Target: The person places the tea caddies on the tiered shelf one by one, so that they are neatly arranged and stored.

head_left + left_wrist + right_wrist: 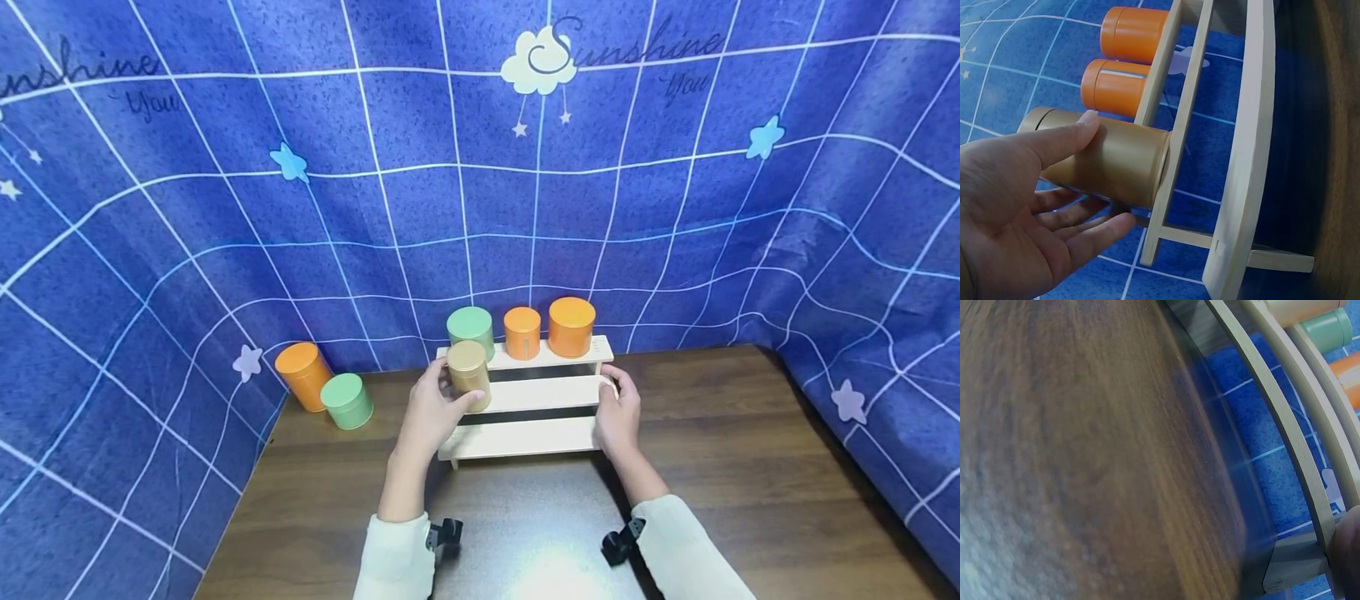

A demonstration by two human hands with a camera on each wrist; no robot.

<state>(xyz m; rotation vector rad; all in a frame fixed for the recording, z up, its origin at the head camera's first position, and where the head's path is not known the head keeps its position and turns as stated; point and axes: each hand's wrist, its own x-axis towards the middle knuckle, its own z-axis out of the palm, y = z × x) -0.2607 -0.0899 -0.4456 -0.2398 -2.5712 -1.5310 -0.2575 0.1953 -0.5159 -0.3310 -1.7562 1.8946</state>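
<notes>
A gold canister [468,377] stands at the left end of the middle tier of a pale three-tier wooden rack [525,439]. My left hand [435,410] holds this canister, its thumb across the side nearer me and the fingers round the other side. In the left wrist view the canister's base meets the tier, and the thumb of the left hand [1035,187] lies on its side. My right hand [619,410] grips the rack's right end by the middle tier. Only a bit of the right hand [1346,553] shows in the right wrist view.
On the top tier stand a green canister [471,327], a small orange canister [522,333] and a larger orange canister [572,327]. Left of the rack, a tall orange canister [303,377] and a short green canister [347,402] stand on the brown table [315,517]. Blue patterned cloth [420,200] hangs behind.
</notes>
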